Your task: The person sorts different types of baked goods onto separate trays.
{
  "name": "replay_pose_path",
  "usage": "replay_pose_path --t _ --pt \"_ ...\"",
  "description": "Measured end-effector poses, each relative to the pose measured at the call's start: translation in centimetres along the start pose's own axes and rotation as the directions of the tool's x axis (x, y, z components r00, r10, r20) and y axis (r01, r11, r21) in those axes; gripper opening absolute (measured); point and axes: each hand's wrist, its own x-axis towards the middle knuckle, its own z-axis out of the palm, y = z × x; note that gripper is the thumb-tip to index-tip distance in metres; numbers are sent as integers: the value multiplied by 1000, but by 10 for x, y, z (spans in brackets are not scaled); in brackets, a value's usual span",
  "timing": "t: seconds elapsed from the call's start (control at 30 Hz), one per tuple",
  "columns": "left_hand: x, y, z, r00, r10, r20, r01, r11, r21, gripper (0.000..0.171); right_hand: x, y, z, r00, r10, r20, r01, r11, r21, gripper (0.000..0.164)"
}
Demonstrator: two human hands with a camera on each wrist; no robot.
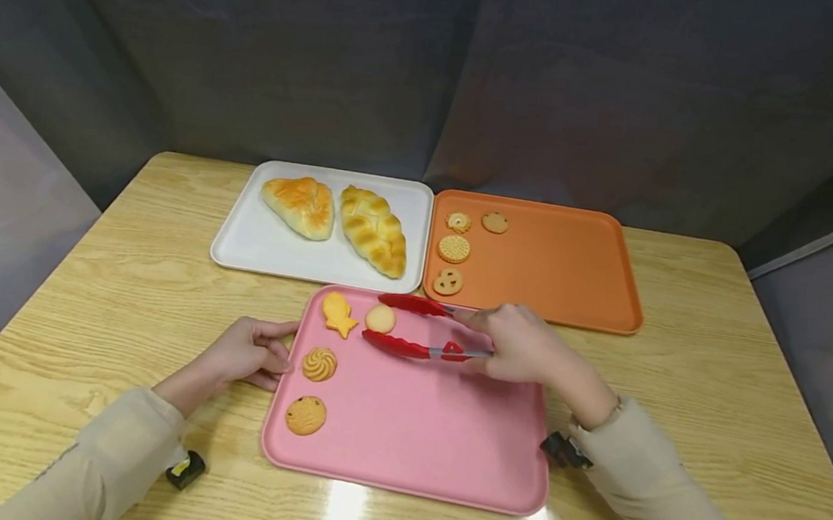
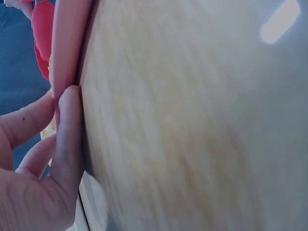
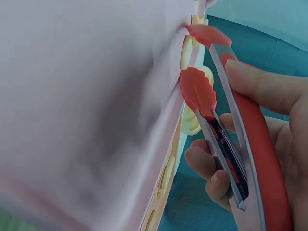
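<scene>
My right hand (image 1: 517, 343) grips red-tipped metal tongs (image 1: 396, 345) above the pink tray (image 1: 430, 429). The two tong ends are spread apart, with a round pale cookie (image 1: 381, 318) lying between them on the tray. In the right wrist view, the thumb lies along one red handle (image 3: 262, 159) and the fingers curl around the other arm. My left hand (image 1: 249, 353) pinches the tray's left rim, also visible in the left wrist view at the pink rim (image 2: 70, 43). Down the tray's left side lie a fish-shaped cookie (image 1: 338, 313), a swirled cookie (image 1: 319, 364) and a speckled round cookie (image 1: 305, 415).
Behind, a white tray (image 1: 251, 254) carries a triangular pastry (image 1: 304, 207) and a braided bread (image 1: 374, 231). Right beside it, an orange tray (image 1: 551, 265) holds several cookies at its left. Dark curtains (image 1: 315, 58) stand behind the wooden table (image 1: 698, 388).
</scene>
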Motion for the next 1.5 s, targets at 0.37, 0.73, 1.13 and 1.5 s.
replay_pose_path --t 0.37,0.73,1.13,1.5 --pt "2 -2 0 1000 4 -2 -4 1000 1 64 -2 2 3 998 -36 -51 34 999 -30 51" --pt "1 -3 0 1000 12 10 -12 1000 -16 65 -9 1 -1 993 -61 -97 59 998 -17 52" --pt "0 -2 -1 1000 12 13 -12 999 -30 65 -20 -2 -13 989 -75 -130 71 997 -35 50" --pt "2 -3 -1 1000 9 6 -9 1000 -15 65 -30 5 -21 981 -75 -177 67 996 -53 49"
